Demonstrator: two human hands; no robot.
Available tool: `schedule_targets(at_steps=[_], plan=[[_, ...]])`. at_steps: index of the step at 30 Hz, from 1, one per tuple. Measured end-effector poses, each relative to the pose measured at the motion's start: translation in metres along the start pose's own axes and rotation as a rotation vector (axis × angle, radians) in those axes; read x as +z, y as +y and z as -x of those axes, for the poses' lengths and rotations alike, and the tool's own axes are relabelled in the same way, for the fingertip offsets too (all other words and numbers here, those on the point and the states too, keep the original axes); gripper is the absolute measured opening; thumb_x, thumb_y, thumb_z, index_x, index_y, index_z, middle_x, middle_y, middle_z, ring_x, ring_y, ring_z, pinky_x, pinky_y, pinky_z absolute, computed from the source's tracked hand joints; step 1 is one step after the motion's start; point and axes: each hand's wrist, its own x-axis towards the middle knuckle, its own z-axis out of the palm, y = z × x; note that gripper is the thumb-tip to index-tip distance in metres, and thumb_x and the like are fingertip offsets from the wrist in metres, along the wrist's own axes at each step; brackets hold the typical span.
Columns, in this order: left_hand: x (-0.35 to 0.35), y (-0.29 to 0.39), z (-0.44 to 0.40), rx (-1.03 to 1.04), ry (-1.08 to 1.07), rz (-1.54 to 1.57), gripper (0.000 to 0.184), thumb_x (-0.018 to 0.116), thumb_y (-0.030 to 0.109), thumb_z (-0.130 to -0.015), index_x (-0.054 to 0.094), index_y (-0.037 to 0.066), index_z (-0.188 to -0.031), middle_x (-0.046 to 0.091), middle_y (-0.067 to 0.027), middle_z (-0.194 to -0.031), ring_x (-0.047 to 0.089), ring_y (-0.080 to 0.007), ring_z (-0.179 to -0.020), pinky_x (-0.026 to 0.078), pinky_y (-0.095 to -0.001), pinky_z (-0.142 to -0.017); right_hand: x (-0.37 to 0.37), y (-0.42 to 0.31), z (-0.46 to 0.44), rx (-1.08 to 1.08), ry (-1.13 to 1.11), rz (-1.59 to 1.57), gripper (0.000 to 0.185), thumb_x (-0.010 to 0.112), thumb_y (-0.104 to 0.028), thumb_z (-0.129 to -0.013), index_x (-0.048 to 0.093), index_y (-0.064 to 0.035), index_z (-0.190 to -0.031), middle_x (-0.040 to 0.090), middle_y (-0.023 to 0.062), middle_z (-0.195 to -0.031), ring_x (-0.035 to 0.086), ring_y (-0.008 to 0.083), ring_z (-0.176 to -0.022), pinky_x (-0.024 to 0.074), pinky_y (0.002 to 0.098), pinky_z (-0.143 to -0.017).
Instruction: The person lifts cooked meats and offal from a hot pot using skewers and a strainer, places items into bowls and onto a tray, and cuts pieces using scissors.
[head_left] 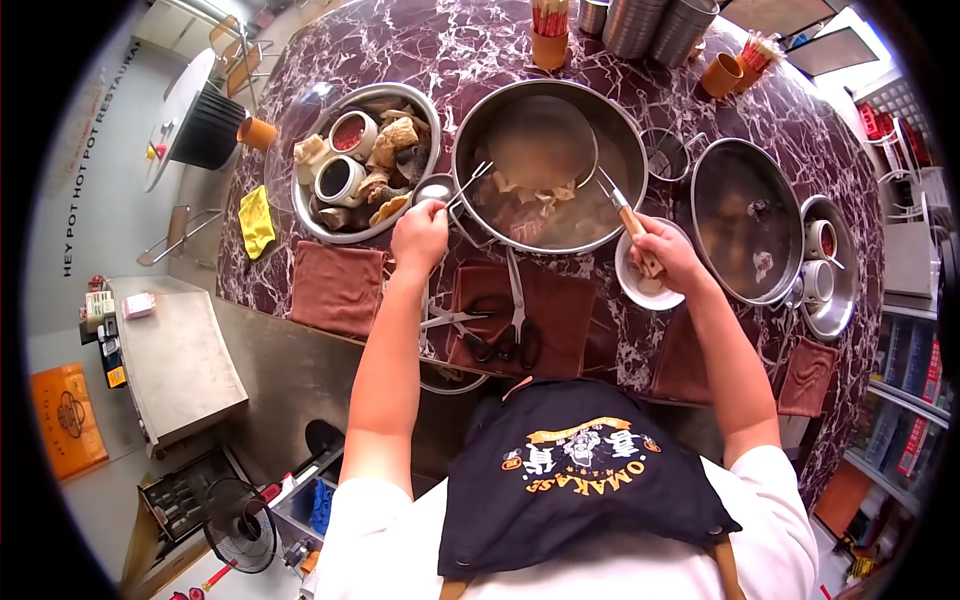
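At the left side of a large round pot, my left hand is closed on a thin metal fork, whose tines reach over the pot's rim. My right hand grips the wooden handle of a round strainer. The strainer's wire hoop lies inside the pot, in cloudy broth with pale and pinkish pieces. Beneath my right hand sits a white bowl with some food in it. Between my left hand and the pot is a small metal cup.
Left, a metal basin holds cooked pieces and two sauce cups. Scissors lie on a brown cloth near the front edge. A second pot and a metal tray stand right. A yellow cloth lies far left.
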Motion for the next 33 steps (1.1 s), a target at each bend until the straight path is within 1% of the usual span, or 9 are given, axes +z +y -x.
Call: schedule_targets(at_steps=[2,8,11,14,20,24,27,30,33], plan=[[0.014,0.011,-0.015,0.057,0.044,-0.097,0.026,0.057,0.028,-0.087,0.071,0.010,-0.099,0.070,-0.0134,-0.088,0.068,-0.0300,-0.083,0.052,-0.0390,-0.074,0.001,0.006,0.009,-0.017,0.013,0.030,0.056,0.053,-0.005,-0.090,0.038,-0.0008,-0.144,0.055,-0.0016,-0.081,0.055,0.0061,-0.065,0.0471,0.0206,-0.058],[0.070,0.056,-0.056,-0.023,-0.103,-0.250,0.026,0.052,0.021,-0.082,0.074,0.015,-0.095,0.070,-0.0129,-0.101,0.066,-0.0307,-0.098,0.052,-0.0427,-0.085,0.016,0.025,0.030,-0.118,0.061,0.192,0.062,0.053,-0.003,-0.091,0.029,-0.0016,-0.149,0.054,-0.0026,-0.083,0.052,0.0051,-0.068,0.0443,0.0194,-0.064],[0.102,0.051,-0.057,-0.158,-0.083,0.067,0.025,0.059,0.026,-0.081,0.075,0.013,-0.095,0.071,-0.0139,-0.095,0.069,-0.0309,-0.090,0.052,-0.0381,-0.078,0.029,0.027,0.048,-0.178,0.119,0.291,0.065,0.054,-0.003,-0.091,0.025,-0.0012,-0.150,0.054,-0.0023,-0.084,0.051,0.0053,-0.069,0.0447,0.0194,-0.064],[0.113,0.041,-0.039,-0.052,0.020,0.418,0.022,0.065,0.021,-0.083,0.073,0.003,-0.094,0.072,-0.0072,-0.082,0.065,-0.0151,-0.075,0.050,-0.0300,-0.070,0.044,0.017,0.074,-0.192,0.173,0.386,0.066,0.053,0.001,-0.090,0.025,0.0014,-0.150,0.059,0.0029,-0.100,0.055,0.0084,-0.080,0.0475,0.0219,-0.073],[0.099,0.048,-0.008,-0.042,-0.057,1.069,0.018,0.061,0.006,-0.091,0.068,-0.001,-0.105,0.068,-0.0025,-0.096,0.059,-0.0084,-0.087,0.046,-0.0212,-0.081,0.079,0.000,0.114,-0.366,0.298,0.681,0.065,0.055,0.001,-0.088,0.028,0.0044,-0.147,0.060,0.0162,-0.126,0.060,0.0173,-0.103,0.0438,0.0270,-0.093],[0.089,0.049,-0.006,0.036,-0.074,1.315,0.018,0.060,0.003,-0.093,0.067,-0.001,-0.108,0.067,-0.0018,-0.099,0.059,-0.0077,-0.088,0.045,-0.0196,-0.080,0.108,-0.011,0.134,-0.424,0.378,0.811,0.065,0.055,0.000,-0.087,0.030,0.0030,-0.147,0.064,0.0176,-0.115,0.061,0.0160,-0.099,0.0443,0.0254,-0.089],[0.067,0.060,-0.005,0.026,-0.133,1.368,0.016,0.060,0.005,-0.093,0.068,-0.001,-0.106,0.063,0.0041,-0.084,0.046,-0.0004,-0.061,0.033,-0.0155,-0.054,0.124,-0.012,0.138,-0.500,0.456,0.777,0.064,0.054,-0.001,-0.088,0.030,0.0025,-0.147,0.065,0.0150,-0.111,0.061,0.0137,-0.093,0.0457,0.0244,-0.084],[0.059,0.061,-0.002,0.028,-0.140,1.364,0.016,0.060,0.005,-0.093,0.068,-0.001,-0.105,0.060,0.0062,-0.078,0.038,0.0008,-0.055,0.027,-0.0164,-0.049,0.132,-0.009,0.134,-0.466,0.531,0.653,0.063,0.053,-0.003,-0.089,0.030,0.0011,-0.148,0.063,0.0085,-0.101,0.056,0.0086,-0.079,0.0455,0.0218,-0.072],[0.065,0.044,-0.004,0.041,-0.162,1.369,0.016,0.060,0.004,-0.092,0.068,-0.002,-0.105,0.064,0.0025,-0.085,0.048,-0.0017,-0.063,0.036,-0.0164,-0.057,0.127,0.008,0.122,-0.387,0.561,0.546,0.063,0.054,-0.004,-0.089,0.030,-0.0002,-0.148,0.061,0.0043,-0.093,0.052,0.0057,-0.070,0.0445,0.0203,-0.063]])
